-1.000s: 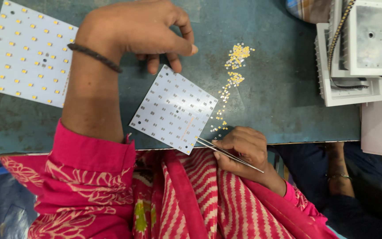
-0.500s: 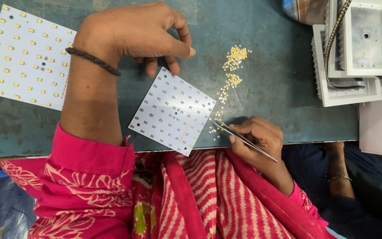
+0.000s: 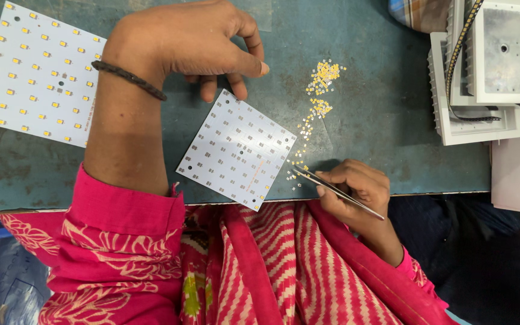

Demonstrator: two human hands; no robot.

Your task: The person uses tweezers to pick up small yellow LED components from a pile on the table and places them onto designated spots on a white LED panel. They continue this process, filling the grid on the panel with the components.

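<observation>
There is one view only, from a camera worn on the person's head, facing almost straight down over a blue-green table [image 3: 368, 138]. It sits close: the table fills the upper two thirds of the frame, the person's pink clothing [image 3: 260, 265] the bottom. The table's near edge crosses the lower middle, left to right.

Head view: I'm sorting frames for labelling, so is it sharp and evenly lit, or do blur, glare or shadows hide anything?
Head view: sharp on the tweezers and white board; light even, no glare; a soft shadow lies under the right hand; the far-right edge below the table is dark.
</observation>
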